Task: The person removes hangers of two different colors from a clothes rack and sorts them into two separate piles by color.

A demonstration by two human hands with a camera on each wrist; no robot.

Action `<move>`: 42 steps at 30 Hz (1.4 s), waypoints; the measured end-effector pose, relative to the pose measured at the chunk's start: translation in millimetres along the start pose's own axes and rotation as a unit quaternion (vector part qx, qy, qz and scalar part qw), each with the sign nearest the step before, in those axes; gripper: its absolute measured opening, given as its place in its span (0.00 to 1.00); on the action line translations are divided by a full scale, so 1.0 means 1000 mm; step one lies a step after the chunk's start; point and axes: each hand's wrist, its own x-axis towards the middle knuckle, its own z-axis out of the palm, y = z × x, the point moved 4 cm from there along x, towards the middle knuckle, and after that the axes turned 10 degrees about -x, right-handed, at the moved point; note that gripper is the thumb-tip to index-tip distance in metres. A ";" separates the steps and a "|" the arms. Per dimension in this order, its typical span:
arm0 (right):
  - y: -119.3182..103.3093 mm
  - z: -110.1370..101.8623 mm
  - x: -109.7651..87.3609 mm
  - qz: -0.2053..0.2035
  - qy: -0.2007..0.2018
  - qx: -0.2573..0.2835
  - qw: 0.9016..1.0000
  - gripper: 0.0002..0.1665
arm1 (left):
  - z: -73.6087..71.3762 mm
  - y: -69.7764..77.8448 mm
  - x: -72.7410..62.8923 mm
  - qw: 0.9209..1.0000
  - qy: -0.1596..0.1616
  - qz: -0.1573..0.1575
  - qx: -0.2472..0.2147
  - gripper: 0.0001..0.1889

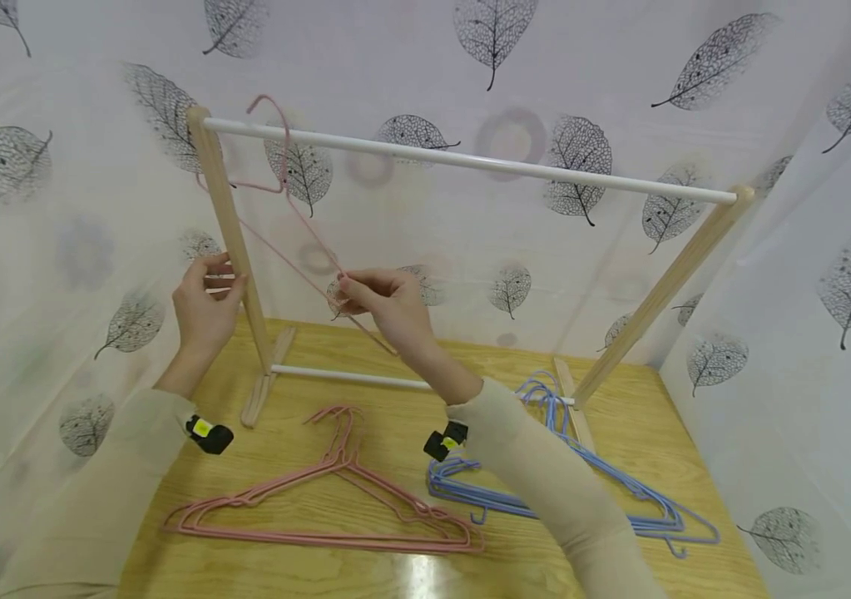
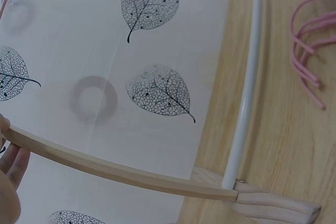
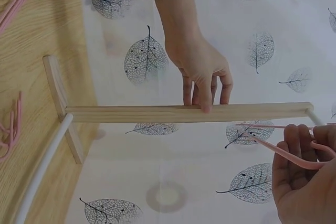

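My left hand (image 1: 205, 306) holds the rack's left wooden post (image 1: 229, 208) partway up. In the right wrist view its thumb lies on the near face and the fingers reach behind. A pink clothes hanger (image 1: 310, 218) is pinched by my right hand (image 1: 393, 312) at one of its sides. This hanger is tilted, and its hook stands at the left end of the white top bar (image 1: 470, 164), with the hook's tip above the bar. Whether the hook touches the bar I cannot tell. Part of the hanger passes behind the post.
Several pink hangers (image 1: 331, 545) lie stacked on the wooden table (image 1: 365, 578) in front. To the right lie several blue hangers (image 1: 650, 482), partly covered by my right sleeve. The rack's lower bar (image 1: 350, 377) and right post (image 1: 657, 299) stand near the leaf-patterned curtain (image 1: 425, 75).
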 end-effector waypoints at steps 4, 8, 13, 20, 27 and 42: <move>-0.003 -0.009 -0.008 0.001 0.005 -0.010 1.000 0.14 | -0.001 0.001 -0.001 1.000 -0.001 0.000 0.001 0.19; -0.005 -0.018 -0.017 -0.021 0.008 -0.006 1.000 0.13 | -0.001 0.000 -0.001 1.000 -0.001 0.000 -0.002 0.18; -0.008 -0.032 -0.032 -0.026 0.009 -0.007 1.000 0.13 | 0.000 -0.001 0.000 1.000 -0.001 0.001 -0.004 0.18; -0.005 -0.054 -0.054 -0.010 0.006 -0.021 1.000 0.14 | 0.000 -0.001 0.001 1.000 0.000 0.005 0.001 0.18; 0.002 -0.074 -0.077 0.007 -0.013 -0.054 0.998 0.13 | 0.001 -0.003 0.002 1.000 0.000 -0.001 0.008 0.18; 0.043 -0.092 -0.141 0.045 -0.061 -0.097 0.992 0.13 | 0.001 0.000 0.000 1.000 0.000 0.005 0.015 0.18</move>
